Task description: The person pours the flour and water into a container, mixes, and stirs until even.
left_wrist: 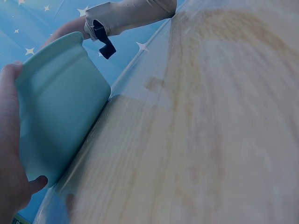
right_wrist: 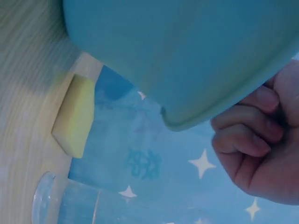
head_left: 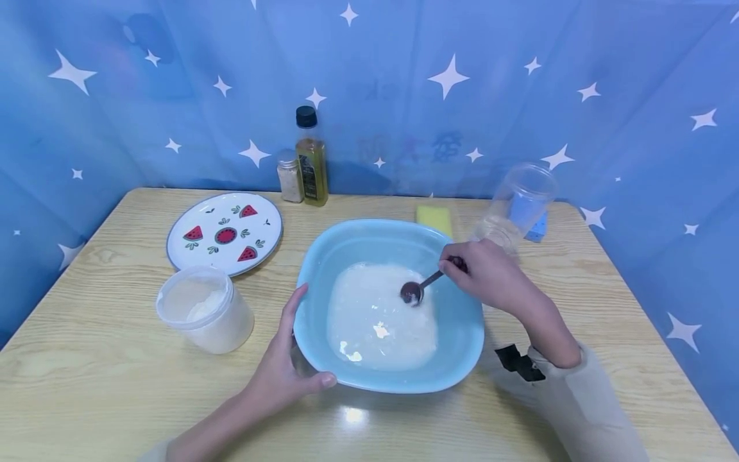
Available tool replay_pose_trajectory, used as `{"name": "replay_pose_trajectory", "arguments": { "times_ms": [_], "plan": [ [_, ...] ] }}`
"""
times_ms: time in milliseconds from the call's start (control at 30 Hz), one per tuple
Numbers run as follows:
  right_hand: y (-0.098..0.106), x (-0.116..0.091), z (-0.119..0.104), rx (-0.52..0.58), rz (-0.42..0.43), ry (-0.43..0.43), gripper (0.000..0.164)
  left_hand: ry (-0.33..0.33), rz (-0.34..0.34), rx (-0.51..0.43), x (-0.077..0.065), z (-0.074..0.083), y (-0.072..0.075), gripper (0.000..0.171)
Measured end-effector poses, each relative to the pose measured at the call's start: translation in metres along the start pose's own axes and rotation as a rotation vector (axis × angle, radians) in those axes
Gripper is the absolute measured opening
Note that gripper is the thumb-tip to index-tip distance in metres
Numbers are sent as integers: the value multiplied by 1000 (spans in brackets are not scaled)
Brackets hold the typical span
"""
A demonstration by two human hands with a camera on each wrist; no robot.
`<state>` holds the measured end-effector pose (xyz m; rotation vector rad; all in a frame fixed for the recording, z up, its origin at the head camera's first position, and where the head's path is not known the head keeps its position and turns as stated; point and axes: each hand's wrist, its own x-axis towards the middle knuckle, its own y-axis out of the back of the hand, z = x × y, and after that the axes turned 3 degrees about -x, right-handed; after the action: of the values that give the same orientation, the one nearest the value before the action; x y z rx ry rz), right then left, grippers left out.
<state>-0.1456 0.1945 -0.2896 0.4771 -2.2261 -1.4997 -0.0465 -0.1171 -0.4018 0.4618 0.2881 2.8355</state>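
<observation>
A light blue basin (head_left: 369, 384) holds a milky white, wet-looking mixture (head_left: 375, 327). My left hand (head_left: 283, 366) rests against the basin's left side, thumb and index finger spread nearly straight along the rim. In the left wrist view, the thumb lies at the rim of the basin (left_wrist: 60, 112) and another fingertip touches lower on its wall. With curled fingers my right hand (head_left: 487, 273) grips the handle of a dark measuring spoon (head_left: 412, 293) over the basin's right rim. The spoon's round bowl sits at the mixture's surface with some white in it.
Left of the basin stands an open tub of white powder (head_left: 216, 327), with a watermelon-patterned plate (head_left: 260, 221) behind. An oil bottle (head_left: 312, 170) and a shaker jar (head_left: 290, 179) stand at the back. Behind the right hand are a yellow sponge (head_left: 434, 219), a clear cup (head_left: 514, 205) and a blue block (head_left: 538, 228).
</observation>
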Motion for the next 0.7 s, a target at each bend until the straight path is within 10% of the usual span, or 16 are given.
{"name": "replay_pose_trajectory", "arguments": {
  "times_ms": [433,700],
  "plan": [
    [-19,8,-15,76,18,56,12,9,9,4,0,1,1,117],
    [-8,-1,-13,-78,22,-10,13,-1,1,-20,-1,0,1,118]
  ]
}}
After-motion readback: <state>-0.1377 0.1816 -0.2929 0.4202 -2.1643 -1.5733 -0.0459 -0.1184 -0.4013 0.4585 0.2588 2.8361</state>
